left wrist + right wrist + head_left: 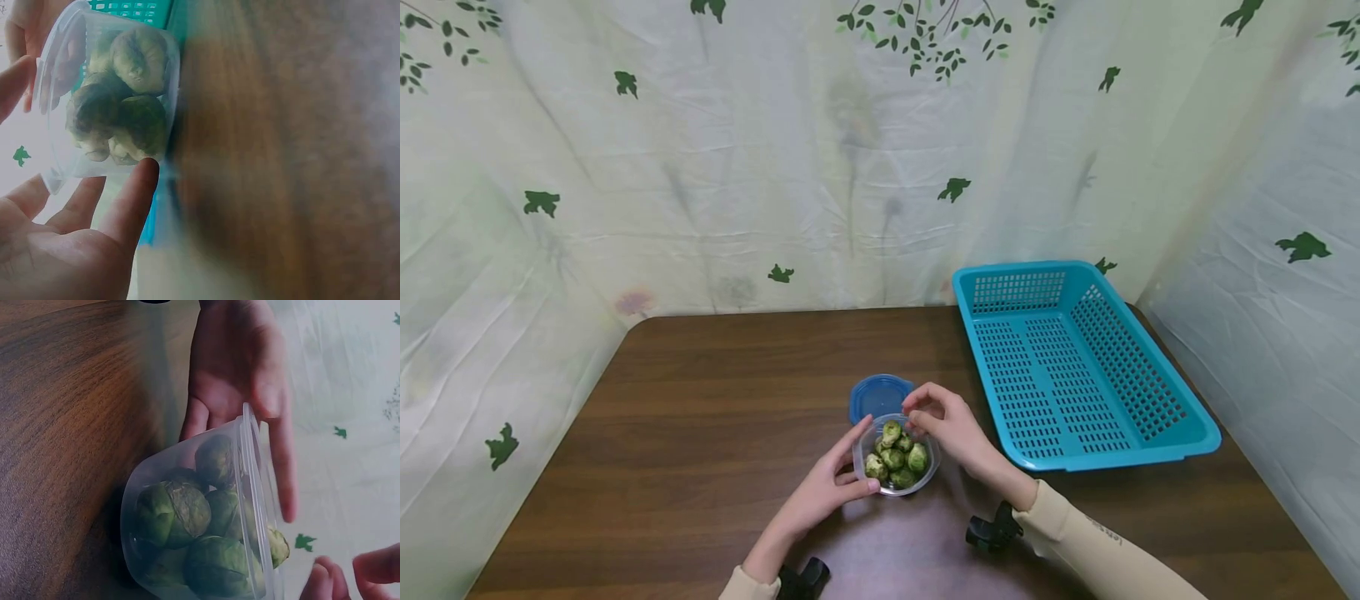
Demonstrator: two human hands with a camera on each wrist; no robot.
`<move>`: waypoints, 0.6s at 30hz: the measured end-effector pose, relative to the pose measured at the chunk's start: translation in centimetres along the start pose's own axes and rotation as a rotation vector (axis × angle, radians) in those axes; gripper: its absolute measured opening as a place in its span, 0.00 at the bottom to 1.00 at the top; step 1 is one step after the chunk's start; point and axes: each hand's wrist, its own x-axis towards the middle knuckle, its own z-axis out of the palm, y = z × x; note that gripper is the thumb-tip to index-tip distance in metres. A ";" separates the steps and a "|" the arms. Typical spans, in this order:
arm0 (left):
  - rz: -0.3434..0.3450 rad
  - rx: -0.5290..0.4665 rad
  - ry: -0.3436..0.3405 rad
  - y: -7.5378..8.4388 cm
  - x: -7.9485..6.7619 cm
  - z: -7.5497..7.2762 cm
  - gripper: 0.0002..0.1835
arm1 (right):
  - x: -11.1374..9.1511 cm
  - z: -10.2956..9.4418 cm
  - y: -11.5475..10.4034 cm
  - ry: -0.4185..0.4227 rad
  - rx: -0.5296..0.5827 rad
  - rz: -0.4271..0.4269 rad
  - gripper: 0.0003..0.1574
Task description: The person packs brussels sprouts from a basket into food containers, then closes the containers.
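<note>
A round clear plastic container [933,467] holds several green Brussels sprouts [892,458]. My left hand [831,483] grips it from the left side, thumb at the near rim and fingers along the wall; the left wrist view shows a fingertip against the container's side [172,81]. Over the far right rim hovers my right hand [951,425], its fingers bent and a gap between thumb and fingertips. In the right wrist view, those fingertips [320,578] are apart from the container and hold nothing. Behind the container lies a round blue lid [880,396], partly hidden.
A large blue perforated plastic basket [1120,462] stands at the right of the brown wooden table [700,433]. Light curtains [737,167] with green leaf prints hang behind the table and along both sides.
</note>
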 end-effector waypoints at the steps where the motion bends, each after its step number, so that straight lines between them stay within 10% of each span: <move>1: 0.009 0.010 0.000 0.1 0.1 0.0 0.43 | 0.0 0.0 0.0 0.020 0.005 0.004 0.08; 18: 0.032 -0.027 0.229 0.8 1.9 -1.6 0.32 | 1.0 0.1 1.6 0.221 0.081 0.075 0.12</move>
